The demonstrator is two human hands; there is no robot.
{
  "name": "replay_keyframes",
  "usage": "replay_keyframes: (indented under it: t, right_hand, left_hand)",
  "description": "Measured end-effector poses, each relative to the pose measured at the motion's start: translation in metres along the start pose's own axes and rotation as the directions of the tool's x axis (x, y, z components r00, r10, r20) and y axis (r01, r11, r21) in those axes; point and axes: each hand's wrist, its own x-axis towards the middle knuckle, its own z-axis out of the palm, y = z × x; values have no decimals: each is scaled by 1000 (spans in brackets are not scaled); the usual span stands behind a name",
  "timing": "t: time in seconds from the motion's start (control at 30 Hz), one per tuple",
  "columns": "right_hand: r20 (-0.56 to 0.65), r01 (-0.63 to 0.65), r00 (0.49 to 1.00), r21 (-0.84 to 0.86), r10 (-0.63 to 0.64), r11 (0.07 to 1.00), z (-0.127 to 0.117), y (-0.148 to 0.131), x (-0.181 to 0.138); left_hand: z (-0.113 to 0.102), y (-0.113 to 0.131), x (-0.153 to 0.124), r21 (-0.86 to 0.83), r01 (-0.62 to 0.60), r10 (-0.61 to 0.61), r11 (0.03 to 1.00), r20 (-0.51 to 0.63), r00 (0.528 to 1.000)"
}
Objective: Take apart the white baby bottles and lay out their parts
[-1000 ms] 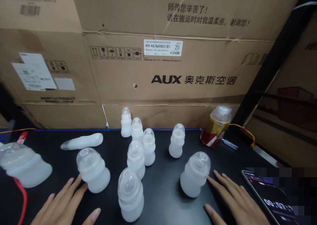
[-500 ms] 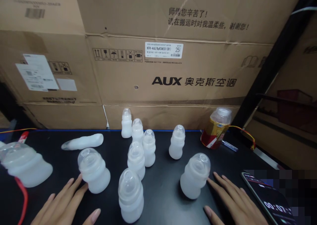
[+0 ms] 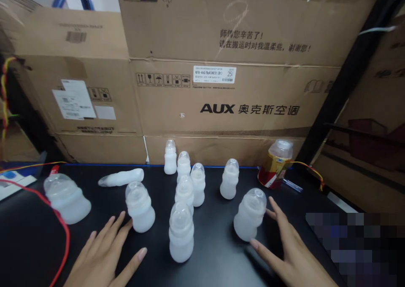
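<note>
Several white baby bottles with clear domed caps stand on the black table. My right hand (image 3: 287, 245) is beside the right front baby bottle (image 3: 248, 219), thumb and forefinger spread at its right side; whether they touch it I cannot tell. My left hand (image 3: 106, 253) lies low over the tabletop with fingers spread, its fingertips near another upright bottle (image 3: 141, 211). Between my hands a row of bottles runs back from the front one (image 3: 181, 238). One more bottle (image 3: 230, 181) stands apart, farther back. A bottle (image 3: 125, 177) lies on its side at the back left.
A wide bottle (image 3: 68, 202) stands at the far left beside a red cable (image 3: 67, 240). A red and gold jar (image 3: 274, 164) with a clear lid stands at the back right, close to pens (image 3: 292, 185). Large cardboard boxes (image 3: 253, 80) form a wall behind.
The view has shifted, so things sit farther right and more of the left side shows. My right hand has turned inward, its thumb and forefinger closer about the right front bottle.
</note>
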Motion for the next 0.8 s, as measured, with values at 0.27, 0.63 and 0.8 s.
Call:
replay_keyframes:
  t: [0.27, 0.63, 0.8]
  right_hand:
    - [-7, 91, 995, 440, -98, 894, 12, -42, 39]
    - [101, 109, 981, 421, -166, 901, -11, -44, 17]
    - [53, 124, 985, 424, -162, 897, -13, -37, 5]
  left_hand:
    - [-36, 51, 13, 57, 158, -167, 986, 212, 963]
    - [-44, 57, 12, -301, 260, -249, 917, 74, 966]
    - [-68, 65, 1, -436, 111, -250, 893, -277, 928]
